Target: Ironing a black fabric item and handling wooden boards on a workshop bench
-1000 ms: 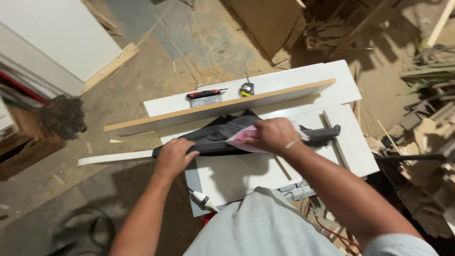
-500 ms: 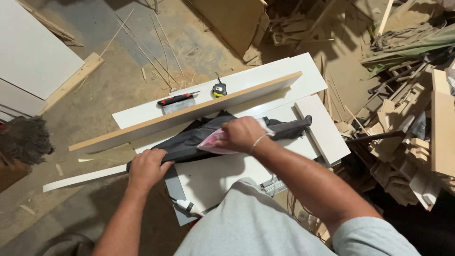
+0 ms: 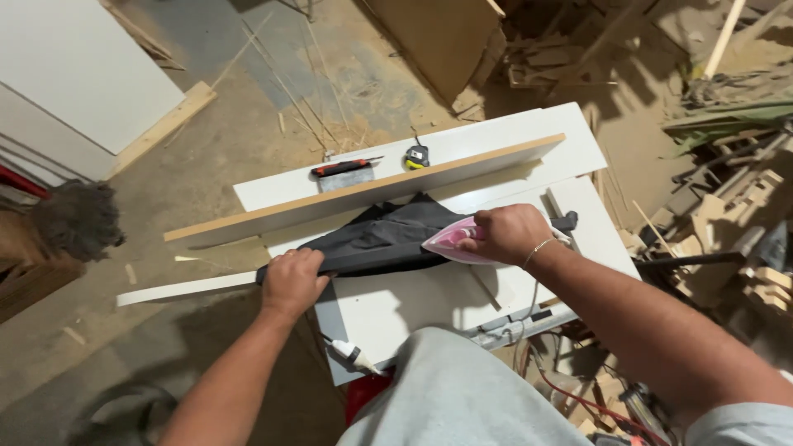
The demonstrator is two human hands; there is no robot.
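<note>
pink iron (image 3: 459, 240), dark grey cloth (image 3: 384, 235), white table (image 3: 405, 301)
</note>
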